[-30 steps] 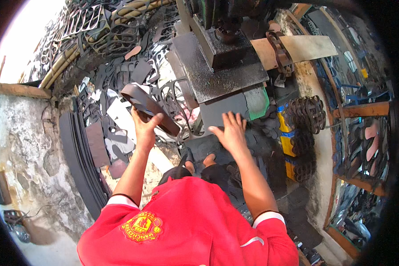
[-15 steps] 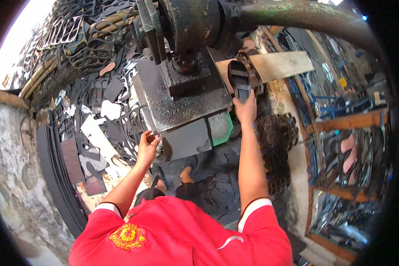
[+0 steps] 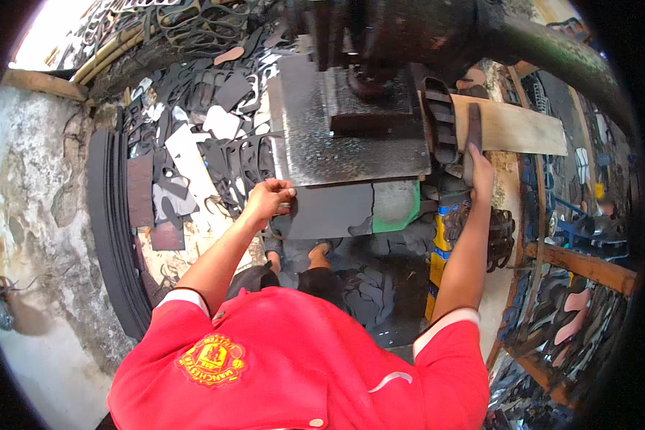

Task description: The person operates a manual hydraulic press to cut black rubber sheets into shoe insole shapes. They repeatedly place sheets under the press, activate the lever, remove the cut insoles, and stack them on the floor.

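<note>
At your far left, the stack of long dark strips leans along the wall, and the loose scraps lie between it and the press.

Your left hand is at the left edge of the dark sheet, by the near left corner of the metal plate above. Its fingers are bent inward toward the thumb; you can't tell here whether they pinch the sheet. A second ago this hand held the dark frame out over the scraps; half a second ago it had already let go and come to this corner.

Right of the sheet sits the green-edged slab, partly under the plate. Further right, the barred frame lies across the left end of the wooden board.

The dark frame is now just right of the barred one, over the board and crossing its near edge. Your right hand is closed around its near end. Half a second ago you held it with its open face showing, at the board's left end; now it is turned edge-on. You can't tell whether it touches the board.
</note>
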Demonstrator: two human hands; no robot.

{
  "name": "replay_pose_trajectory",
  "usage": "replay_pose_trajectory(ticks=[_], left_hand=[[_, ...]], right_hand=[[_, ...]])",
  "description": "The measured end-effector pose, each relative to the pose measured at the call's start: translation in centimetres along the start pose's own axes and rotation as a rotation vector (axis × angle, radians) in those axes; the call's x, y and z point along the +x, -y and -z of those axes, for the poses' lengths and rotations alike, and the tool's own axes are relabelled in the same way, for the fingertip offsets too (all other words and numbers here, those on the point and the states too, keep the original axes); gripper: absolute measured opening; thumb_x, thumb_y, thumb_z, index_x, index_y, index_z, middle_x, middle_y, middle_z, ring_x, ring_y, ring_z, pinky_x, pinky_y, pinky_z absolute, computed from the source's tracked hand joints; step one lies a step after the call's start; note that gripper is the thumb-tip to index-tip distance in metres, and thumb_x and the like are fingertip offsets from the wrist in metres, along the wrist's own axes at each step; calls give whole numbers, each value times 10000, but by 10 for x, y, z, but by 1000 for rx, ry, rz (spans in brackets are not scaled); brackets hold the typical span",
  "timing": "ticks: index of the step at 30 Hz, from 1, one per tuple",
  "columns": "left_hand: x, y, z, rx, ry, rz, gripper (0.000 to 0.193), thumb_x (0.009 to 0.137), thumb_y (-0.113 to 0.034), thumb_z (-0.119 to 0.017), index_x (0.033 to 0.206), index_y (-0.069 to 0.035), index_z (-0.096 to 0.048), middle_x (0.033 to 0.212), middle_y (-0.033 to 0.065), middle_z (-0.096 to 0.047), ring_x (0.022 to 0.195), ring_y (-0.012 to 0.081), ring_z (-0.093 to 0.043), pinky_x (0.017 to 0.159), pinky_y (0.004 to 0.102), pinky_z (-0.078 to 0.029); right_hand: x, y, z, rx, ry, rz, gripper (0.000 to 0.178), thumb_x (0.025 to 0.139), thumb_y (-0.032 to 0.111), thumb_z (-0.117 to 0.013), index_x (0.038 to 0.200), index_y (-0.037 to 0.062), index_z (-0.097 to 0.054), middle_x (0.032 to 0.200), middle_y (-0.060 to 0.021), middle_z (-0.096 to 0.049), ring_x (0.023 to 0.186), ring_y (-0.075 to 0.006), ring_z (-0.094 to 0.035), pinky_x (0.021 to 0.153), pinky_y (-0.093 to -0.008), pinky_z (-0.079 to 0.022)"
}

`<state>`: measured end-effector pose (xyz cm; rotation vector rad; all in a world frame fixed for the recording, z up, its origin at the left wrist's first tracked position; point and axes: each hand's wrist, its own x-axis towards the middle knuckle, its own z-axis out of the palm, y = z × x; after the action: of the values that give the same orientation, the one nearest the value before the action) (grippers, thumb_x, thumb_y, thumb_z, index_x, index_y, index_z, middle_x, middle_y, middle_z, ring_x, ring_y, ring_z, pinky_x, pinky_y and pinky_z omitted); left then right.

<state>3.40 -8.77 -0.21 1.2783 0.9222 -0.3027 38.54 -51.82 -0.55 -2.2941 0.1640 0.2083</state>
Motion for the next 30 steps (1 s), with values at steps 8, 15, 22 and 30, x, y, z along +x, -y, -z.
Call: replay_pose_trajectory(ticks=[8, 15, 22, 30], left_hand=[[-18, 51, 73, -204, 116, 16, 229, 993, -120, -661, 1210, -47, -671, 1118, 28, -723, 1023, 181, -690, 910, 417, -569], [-19, 59, 83, -257, 125, -34, 219, 971, -78, -664, 1178, -16, -702, 982, 42, -727, 889, 145, -693, 786, 368, -597], [-16, 54, 84, -298, 198, -61, 182, 997, -131, -669, 1146, -26, -680, 1032, 50, -719, 922, 153, -686, 781, 340, -585], [-8, 27, 61, -199, 230, -76, 519, 926, -291, -785, 1351, -45, -616, 1164, 54, -674, 1014, 157, -633, 798, 353, -583]], right_hand=[[-381, 137, -87, 171, 145, 514, 546, 691, 369, -921, 1052, 77, -634, 1372, -221, -496, 1324, -409, -465, 1118, -531, -361], [-434, 144, -252, -60, 62, 638, 489, 730, 314, -893, 1012, 51, -592, 1461, -312, -427, 1330, -480, -456, 1073, -550, -428], [-424, 134, -271, -252, -17, 630, 589, 735, 362, -883, 1098, 14, -576, 1517, -340, -361, 1339, -510, -454, 1093, -560, -426], [-429, 102, -233, -225, 54, 437, 1142, 675, 299, -947, 1556, -7, -288, 1602, -283, -302, 1488, -459, -291, 1212, -539, -311]])
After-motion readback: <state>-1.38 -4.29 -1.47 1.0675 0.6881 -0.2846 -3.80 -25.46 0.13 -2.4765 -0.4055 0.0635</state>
